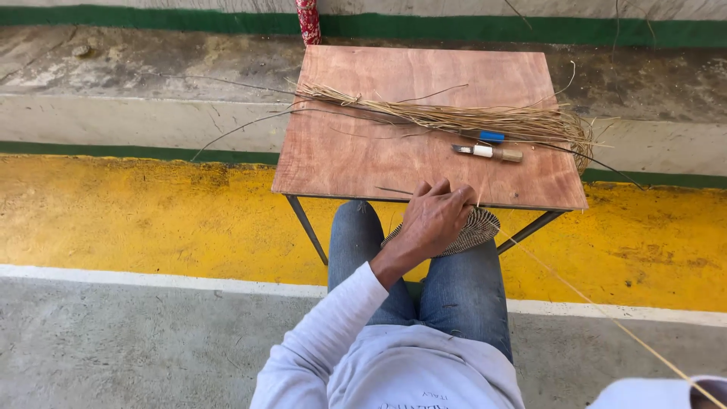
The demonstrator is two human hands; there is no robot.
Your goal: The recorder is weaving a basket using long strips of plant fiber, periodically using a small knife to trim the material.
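- Woven mat [475, 231], a small round coil piece, lies on my lap at the near edge of the wooden table [356, 159]; knees serve as its support.
- Left hand [435, 216] presses down on it, fingers curled, pinning it flat.
- Fibre strand [591, 303] runs taut from the mat toward lower right; right hand [708, 390] is barely in frame, grip can't tell.
- Reed bundle [454, 117] and knife [488, 152] lie at the table's far side, well apart from the mat.
- Near half of the tabletop is open for working.
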